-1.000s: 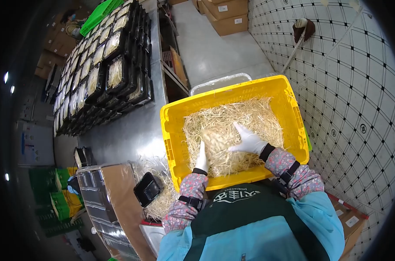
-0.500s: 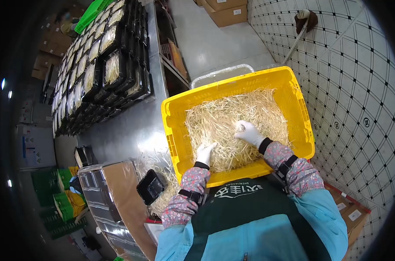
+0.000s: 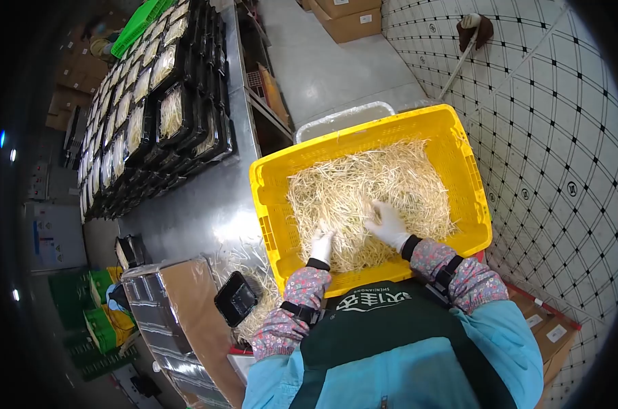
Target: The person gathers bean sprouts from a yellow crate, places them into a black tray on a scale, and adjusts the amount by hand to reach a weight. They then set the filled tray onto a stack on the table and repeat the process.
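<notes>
A yellow crate (image 3: pixel 273 235) in front of me holds a thick bed of pale bean sprouts (image 3: pixel 370 174). Both my hands wear white gloves. My left hand (image 3: pixel 321 247) is at the near left of the sprouts, its fingers closed on some strands and partly hidden among them. To its right, my right hand (image 3: pixel 389 227) reaches into the middle of the heap, thumb and fingers apart, with the fingertips touching the sprouts. An empty black plastic tray (image 3: pixel 236 298) sits tilted on loose sprouts left of the crate.
Stacked black trays of packed sprouts (image 3: pixel 169 112) cover the far part of the metal table (image 3: pixel 179 211). Nested black trays (image 3: pixel 152 300) fill a cardboard box (image 3: pixel 196 307) at near left. A patterned wall (image 3: pixel 547 150) stands on the right, with cartons (image 3: pixel 353 24) beyond.
My right hand has loosened from a clump of sprouts and its fingers have spread. My left hand has drawn its thumb in and shifted slightly. The crate has stayed in place.
</notes>
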Demonstrator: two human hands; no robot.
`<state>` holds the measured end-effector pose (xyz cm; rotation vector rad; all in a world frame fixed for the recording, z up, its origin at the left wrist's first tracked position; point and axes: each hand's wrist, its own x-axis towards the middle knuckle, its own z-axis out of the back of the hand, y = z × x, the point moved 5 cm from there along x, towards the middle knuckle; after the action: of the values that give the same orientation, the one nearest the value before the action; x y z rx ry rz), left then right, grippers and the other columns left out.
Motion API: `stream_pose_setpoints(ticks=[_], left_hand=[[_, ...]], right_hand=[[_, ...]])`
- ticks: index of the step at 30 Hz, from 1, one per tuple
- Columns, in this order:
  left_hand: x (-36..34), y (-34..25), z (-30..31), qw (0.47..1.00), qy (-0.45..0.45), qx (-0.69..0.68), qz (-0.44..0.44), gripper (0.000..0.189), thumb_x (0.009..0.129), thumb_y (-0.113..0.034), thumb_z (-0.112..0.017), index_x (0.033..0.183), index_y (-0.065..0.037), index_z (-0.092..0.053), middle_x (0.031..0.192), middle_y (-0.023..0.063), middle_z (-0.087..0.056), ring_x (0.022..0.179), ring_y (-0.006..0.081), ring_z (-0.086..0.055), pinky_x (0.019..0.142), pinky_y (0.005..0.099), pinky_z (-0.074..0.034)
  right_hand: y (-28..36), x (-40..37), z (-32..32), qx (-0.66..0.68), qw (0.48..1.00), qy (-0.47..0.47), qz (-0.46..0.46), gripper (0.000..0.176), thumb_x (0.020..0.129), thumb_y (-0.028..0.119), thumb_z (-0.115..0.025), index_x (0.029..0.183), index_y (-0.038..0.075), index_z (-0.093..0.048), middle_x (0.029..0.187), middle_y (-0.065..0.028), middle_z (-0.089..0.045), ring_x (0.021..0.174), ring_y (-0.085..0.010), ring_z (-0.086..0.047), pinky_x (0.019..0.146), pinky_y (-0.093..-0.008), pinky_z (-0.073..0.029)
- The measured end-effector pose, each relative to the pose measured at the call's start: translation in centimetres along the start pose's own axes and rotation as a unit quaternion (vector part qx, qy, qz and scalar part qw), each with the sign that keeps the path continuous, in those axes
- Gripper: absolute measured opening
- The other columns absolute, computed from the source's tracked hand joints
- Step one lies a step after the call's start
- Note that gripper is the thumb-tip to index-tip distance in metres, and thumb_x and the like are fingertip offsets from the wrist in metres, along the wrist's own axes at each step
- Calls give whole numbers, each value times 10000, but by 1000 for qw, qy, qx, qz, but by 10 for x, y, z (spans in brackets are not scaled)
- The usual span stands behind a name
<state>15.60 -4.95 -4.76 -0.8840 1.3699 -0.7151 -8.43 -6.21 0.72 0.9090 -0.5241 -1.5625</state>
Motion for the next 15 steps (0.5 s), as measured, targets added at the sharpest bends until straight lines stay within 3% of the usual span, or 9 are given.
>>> stream_pose_setpoints(ticks=[1, 3, 6, 8, 10, 12, 13, 14, 15], left_hand=[[5, 4, 14, 998, -3, -44, 46, 351, 865, -117, -649, 1183, 22, -598, 1033, 104, -667, 916, 168, -615, 813, 289, -493], [24, 26, 30, 978, -118, -127, 115, 468, 865, -181, -659, 1261, 35, -535, 1008, 104, -651, 875, 166, -606, 734, 293, -500], [22, -4, -23, 983, -99, -138, 69, 576, 882, -221, -648, 1340, 65, -446, 1068, 130, -640, 915, 190, -611, 774, 315, -502], [27, 2, -42, 992, -100, 2, 72, 728, 903, -322, -630, 1422, 81, -318, 1240, 190, -565, 1146, 229, -535, 988, 324, -415], [-10, -30, -67, 984, -106, -79, 117, 683, 934, -342, -585, 1432, 43, -322, 1291, 175, -524, 1190, 224, -504, 1000, 335, -408], [-26, -41, -65, 983, -57, -162, 71, 609, 968, -344, -534, 1433, -3, -337, 1330, 161, -502, 1211, 240, -498, 1011, 358, -408], [-33, -39, -65, 954, -5, -280, 108, 552, 999, -356, -477, 1435, -46, -343, 1330, 147, -505, 1194, 254, -509, 1011, 370, -410], [-47, -47, -68, 935, 27, -338, 106, 626, 983, -427, -489, 1447, -45, -317, 1323, 147, -509, 1182, 253, -519, 1006, 360, -413], [-68, -67, -67, 999, 28, -39, 1, 643, 984, -458, -464, 1457, -50, -309, 1370, 144, -484, 1222, 269, -497, 1019, 394, -403]], right_hand=[[-12, 7, 14, -19, 999, -32, -36, 734, 813, 414, -685, 1361, -6, -436, 1318, -247, -478, 1240, -395, -438, 1066, -452, -349], [-37, 18, 28, -41, 991, -76, -100, 817, 844, 494, -626, 1431, 2, -341, 1418, -255, -377, 1316, -420, -350, 1096, -474, -308], [-34, 18, -23, -147, 980, -87, -104, 756, 875, 450, -614, 1410, -30, -380, 1381, -280, -439, 1295, -425, -389, 1078, -458, -331], [8, -3, -38, -50, 995, -16, -82, 746, 898, 493, -553, 1419, -13, -381, 1365, -290, -451, 1265, -442, -417, 1067, -489, -332], [20, -14, -57, 49, 994, 45, -92, 744, 901, 527, -519, 1435, 31, -372, 1373, -288, -438, 1253, -459, -423, 1064, -502, -334], [50, -10, -31, 46, 996, 82, -14, 741, 899, 531, -526, 1427, 30, -390, 1324, -291, -480, 1223, -438, -462, 1051, -493, -354], [68, -8, -11, 44, 994, 101, 23, 740, 898, 534, -529, 1423, 29, -399, 1299, -293, -501, 1207, -427, -481, 1045, -488, -363], [90, -3, 10, 19, 989, 139, 54, 752, 895, 547, -530, 1430, 36, -395, 1308, -286, -503, 1211, -421, -485, 1044, -480, -369], [115, 8, 34, -5, 980, 179, 85, 764, 892, 560, -530, 1438, 43, -391, 1316, -278, -505, 1216, -416, -488, 1043, -472, -375]])
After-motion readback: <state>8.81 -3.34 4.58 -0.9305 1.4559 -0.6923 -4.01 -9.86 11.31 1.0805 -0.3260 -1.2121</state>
